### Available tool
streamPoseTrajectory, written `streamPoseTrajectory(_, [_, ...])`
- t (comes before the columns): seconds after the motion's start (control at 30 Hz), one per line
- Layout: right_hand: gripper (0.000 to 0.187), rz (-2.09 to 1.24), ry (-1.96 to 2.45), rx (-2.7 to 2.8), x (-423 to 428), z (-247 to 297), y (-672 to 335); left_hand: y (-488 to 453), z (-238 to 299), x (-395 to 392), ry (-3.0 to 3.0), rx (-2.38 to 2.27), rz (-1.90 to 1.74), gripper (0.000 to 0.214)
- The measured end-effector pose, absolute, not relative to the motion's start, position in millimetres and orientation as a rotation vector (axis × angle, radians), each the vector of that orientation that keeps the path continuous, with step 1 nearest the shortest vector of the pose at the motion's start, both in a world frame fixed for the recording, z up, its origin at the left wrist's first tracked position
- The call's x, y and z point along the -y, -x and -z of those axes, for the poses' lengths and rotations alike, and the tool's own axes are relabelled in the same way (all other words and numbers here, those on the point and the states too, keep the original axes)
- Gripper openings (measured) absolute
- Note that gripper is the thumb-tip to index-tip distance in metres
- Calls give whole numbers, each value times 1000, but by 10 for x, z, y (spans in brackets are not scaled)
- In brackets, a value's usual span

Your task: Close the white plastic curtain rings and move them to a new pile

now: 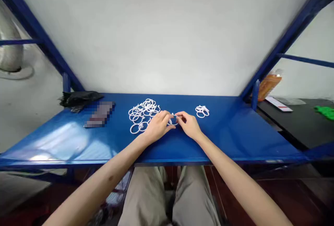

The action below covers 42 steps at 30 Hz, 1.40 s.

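Between my two hands, just above the blue table (167, 149), is a thin white ring (174, 123). My left hand (159, 124) pinches its left side with the fingertips, and my right hand (188, 123) grips its right side between thumb and fingers. Part of the ring is hidden behind the fingers. A loose pile of several white rings (135, 128) lies just left of my left hand, some overlapping. To the right, beyond my right hand, sits a smaller cluster of white rings (200, 114).
A crumpled black plastic bag (80, 99) lies at the back left, with a pixelated flat object (100, 114) in front of it. Blue frame posts rise at both table sides. On the right, a black surface (287, 121) bears an orange pouch (270, 85) and a green item (325, 112).
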State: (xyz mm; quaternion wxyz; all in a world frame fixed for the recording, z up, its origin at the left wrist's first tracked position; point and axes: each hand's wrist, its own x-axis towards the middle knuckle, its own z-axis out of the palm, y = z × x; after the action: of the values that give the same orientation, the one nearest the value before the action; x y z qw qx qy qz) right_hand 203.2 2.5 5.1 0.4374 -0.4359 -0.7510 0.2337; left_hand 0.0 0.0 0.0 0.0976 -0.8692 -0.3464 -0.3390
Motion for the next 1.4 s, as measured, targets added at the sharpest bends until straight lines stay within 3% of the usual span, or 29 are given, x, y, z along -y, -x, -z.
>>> streamPoseTrajectory(0.23, [18, -449, 1093, 1910, -17, -39, -2055, 65, -8, -36, 2598, 1231, 755, 12])
streamPoseTrajectory(0.5, [20, -327, 1188, 1945, -17, -4, -2104, 72, -69, -10, 2428, 1388, 678, 8])
streamPoseTrajectory(0.6, [20, -314, 1219, 1912, -18, -6, -2107, 78, -68, 1, 2370, 1471, 673, 16])
streamPoseTrajectory(0.73, [20, -348, 1147, 1859, 7, -30, -2088, 33, -108, 54, 2341, 1471, 786, 37])
streamPoseTrajectory(1.13, [18, -614, 1001, 1896, 114, -48, -2012, 20, -72, -8, 2727, 1394, 1362, 16])
streamPoseTrajectory(1.4, [24, -684, 913, 1935, 146, -25, -2017, 24, -88, 46, 2702, 1201, 1418, 17])
